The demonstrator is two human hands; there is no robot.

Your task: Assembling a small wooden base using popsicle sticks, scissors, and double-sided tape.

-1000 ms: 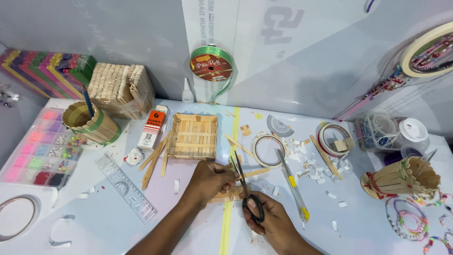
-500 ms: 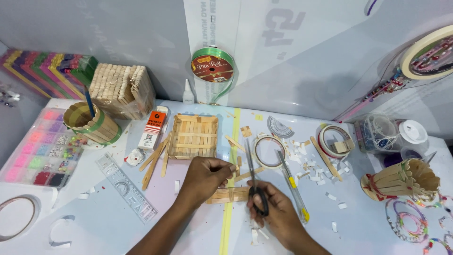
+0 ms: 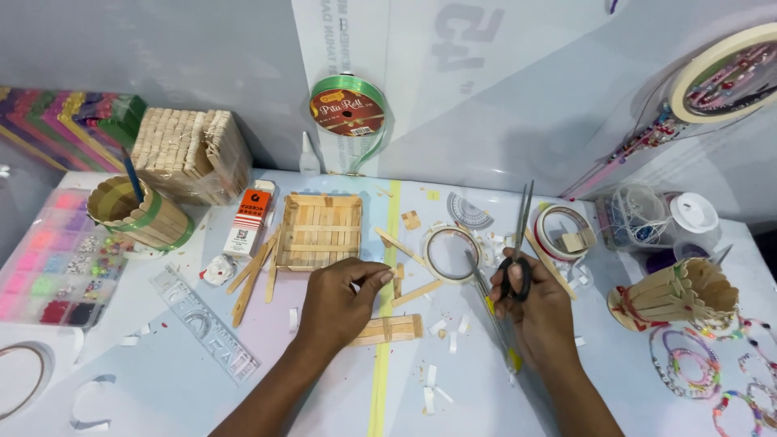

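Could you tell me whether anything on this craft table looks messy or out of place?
Yes: white paper scraps are strewn over the table around both hands, and loose craft sticks lie askew beside the stick tray.

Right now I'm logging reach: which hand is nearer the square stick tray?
Left. The left hand lies just below the square stick tray, almost touching its lower right corner; the right hand, holding scissors, is farther right.
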